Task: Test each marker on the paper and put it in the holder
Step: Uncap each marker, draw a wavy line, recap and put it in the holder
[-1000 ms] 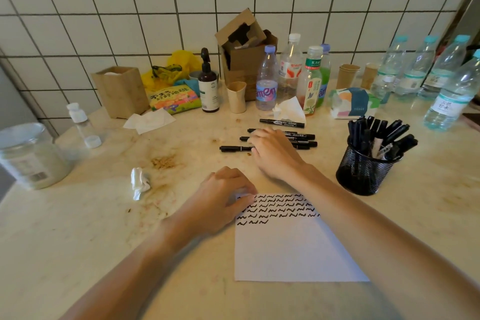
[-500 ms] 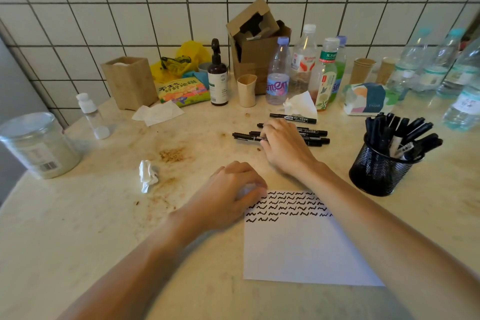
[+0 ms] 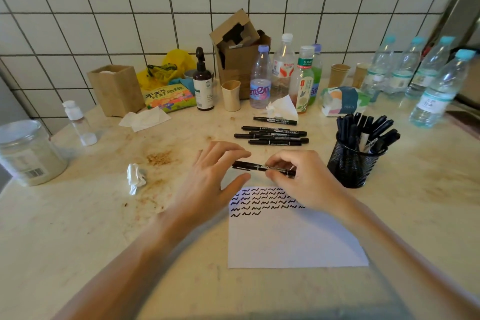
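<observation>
Black marker pen [image 3: 262,167] held level above white squiggle-marked paper sheet [image 3: 293,239], right end pinched by right hand [image 3: 306,179], left hand [image 3: 213,179] fingers spread wide around its left cap, black mesh holder [image 3: 350,166] just beside.

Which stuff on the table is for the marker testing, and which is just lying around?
For the job: held marker, right hand, left hand, loose markers, paper, holder.

Lying about: bottles, cardboard box, jar, crumpled tissue, paper cups.
</observation>
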